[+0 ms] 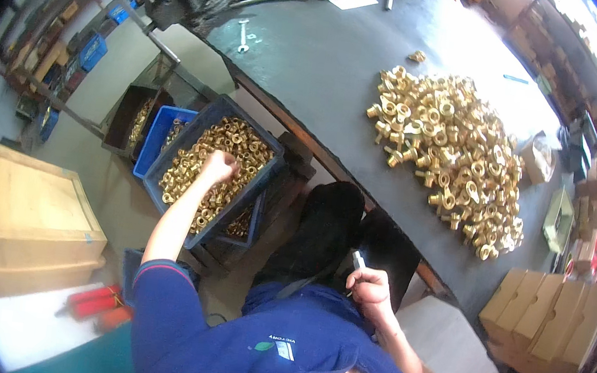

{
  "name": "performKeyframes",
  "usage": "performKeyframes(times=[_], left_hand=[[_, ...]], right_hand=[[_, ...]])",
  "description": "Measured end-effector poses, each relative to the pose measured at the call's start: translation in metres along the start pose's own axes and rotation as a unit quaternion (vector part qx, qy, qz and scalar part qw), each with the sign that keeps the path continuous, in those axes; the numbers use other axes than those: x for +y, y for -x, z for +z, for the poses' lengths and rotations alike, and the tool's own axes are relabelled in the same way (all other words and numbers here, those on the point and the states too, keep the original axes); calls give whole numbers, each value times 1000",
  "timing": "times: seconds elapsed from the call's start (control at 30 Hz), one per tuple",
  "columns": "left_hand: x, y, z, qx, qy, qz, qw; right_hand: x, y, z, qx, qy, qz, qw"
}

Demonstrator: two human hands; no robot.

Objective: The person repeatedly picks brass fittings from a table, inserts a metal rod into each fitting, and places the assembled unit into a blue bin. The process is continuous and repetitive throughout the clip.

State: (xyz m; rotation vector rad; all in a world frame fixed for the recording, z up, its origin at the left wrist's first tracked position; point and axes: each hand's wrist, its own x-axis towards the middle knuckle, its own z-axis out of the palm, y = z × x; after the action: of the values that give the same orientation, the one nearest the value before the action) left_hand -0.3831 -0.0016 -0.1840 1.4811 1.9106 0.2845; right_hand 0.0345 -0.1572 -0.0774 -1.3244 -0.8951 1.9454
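My left hand (pixel 220 167) reaches down into a dark blue plastic bin (pixel 277 156) heaped with small brass fittings (pixel 237 139). Its fingers are curled together at the heap; whatever lies between them is hidden. Close to my lap, my right hand (pixel 369 287) is closed around a slim tool (pixel 358 260) with a pale grey end that sticks out above the fist. What kind of tool it is cannot be made out. On the dark workbench to the right lies a large pile of brass fittings with side lugs (pixel 457 149), and one loose fitting (pixel 417 56) lies beyond it.
A bright blue bin (pixel 158 142) stands behind the dark blue one. A wrench (pixel 243 36) lies on the bench (pixel 312 70). Cardboard boxes (pixel 541 317) stand at the right end, a pale green tray (pixel 558 220) beside them. Wooden crates (pixel 39 205) sit at the left.
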Motion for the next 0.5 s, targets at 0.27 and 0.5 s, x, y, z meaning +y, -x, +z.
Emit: performKeyframes(times=[0.27, 0.5], left_hand=[[140, 99, 23, -267, 540, 108, 791], [189, 131, 65, -332, 507, 122, 786]], right_hand=[[-33, -16, 23, -138, 239, -194, 942], [-44, -3, 16, -98, 266, -191, 940]])
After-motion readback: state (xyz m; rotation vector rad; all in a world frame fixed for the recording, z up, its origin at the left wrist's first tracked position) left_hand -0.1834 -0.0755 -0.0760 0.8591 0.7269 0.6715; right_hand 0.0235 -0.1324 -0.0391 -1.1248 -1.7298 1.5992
